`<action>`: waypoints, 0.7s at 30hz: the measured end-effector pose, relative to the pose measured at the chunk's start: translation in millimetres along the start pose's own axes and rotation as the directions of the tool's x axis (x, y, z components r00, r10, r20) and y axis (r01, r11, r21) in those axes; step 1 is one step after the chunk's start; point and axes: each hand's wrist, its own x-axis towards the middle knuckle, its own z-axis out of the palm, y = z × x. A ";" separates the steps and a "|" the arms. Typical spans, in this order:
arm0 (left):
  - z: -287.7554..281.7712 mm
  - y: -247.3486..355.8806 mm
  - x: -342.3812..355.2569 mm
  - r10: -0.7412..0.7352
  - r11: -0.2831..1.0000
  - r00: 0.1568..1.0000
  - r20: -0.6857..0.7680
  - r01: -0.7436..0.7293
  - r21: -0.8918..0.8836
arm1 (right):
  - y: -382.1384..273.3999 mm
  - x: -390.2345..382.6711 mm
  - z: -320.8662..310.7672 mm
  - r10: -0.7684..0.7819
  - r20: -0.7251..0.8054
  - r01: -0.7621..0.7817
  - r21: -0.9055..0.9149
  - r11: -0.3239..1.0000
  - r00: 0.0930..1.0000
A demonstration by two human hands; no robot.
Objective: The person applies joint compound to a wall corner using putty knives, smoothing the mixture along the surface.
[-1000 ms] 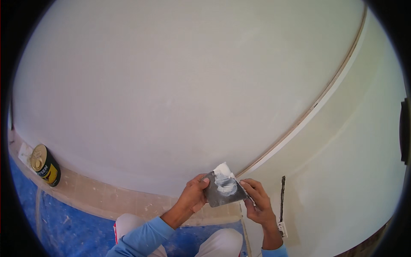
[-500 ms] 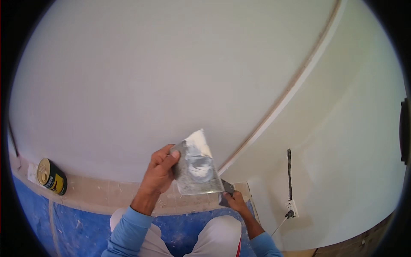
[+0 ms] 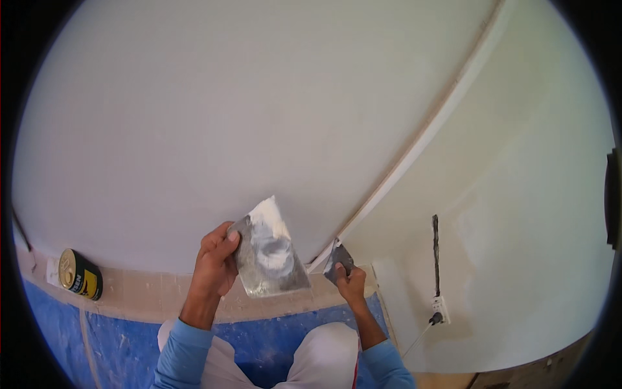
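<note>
Two pale plastered walls [image 3: 259, 117] meet at a corner seam. The left hand [image 3: 214, 262] clamps a flat grey metal plate loaded with white filler [image 3: 269, 249], while the right hand [image 3: 350, 282] grips a small dark putty knife [image 3: 338, 258], its tip touching the corner low down.

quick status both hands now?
Left hand: closed on wide metal plate carrying white filler.
Right hand: closed on small putty knife at the wall corner.

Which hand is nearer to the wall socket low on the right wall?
Right. The right hand, holding a small putty knife at the wall corner, is just left of the wall socket. The left hand, gripping the plaster-loaded metal plate, is farther left.
</note>
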 end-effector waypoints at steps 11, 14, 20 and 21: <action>117.5 76.9 -85.1 -0.197 0.973 0.899 -0.390 0.129 -0.193 | -242.9 124.1 -170.3 0.103 0.074 -0.099 -0.049 0.994 0.992; 180.4 130.9 -92.9 -0.254 0.950 0.902 -0.348 0.165 -0.266 | -375.6 137.3 -220.7 0.053 0.261 -0.049 -0.022 0.999 0.964; 305.1 284.3 -88.3 -0.480 0.796 0.828 -0.291 0.272 -0.540 | -582.5 132.7 -265.0 -0.238 0.738 0.321 0.031 0.947 0.632; 316.1 304.1 -89.4 -0.454 0.815 0.837 -0.306 0.250 -0.523 | -599.1 136.6 -270.2 -0.226 0.753 0.311 0.030 0.950 0.618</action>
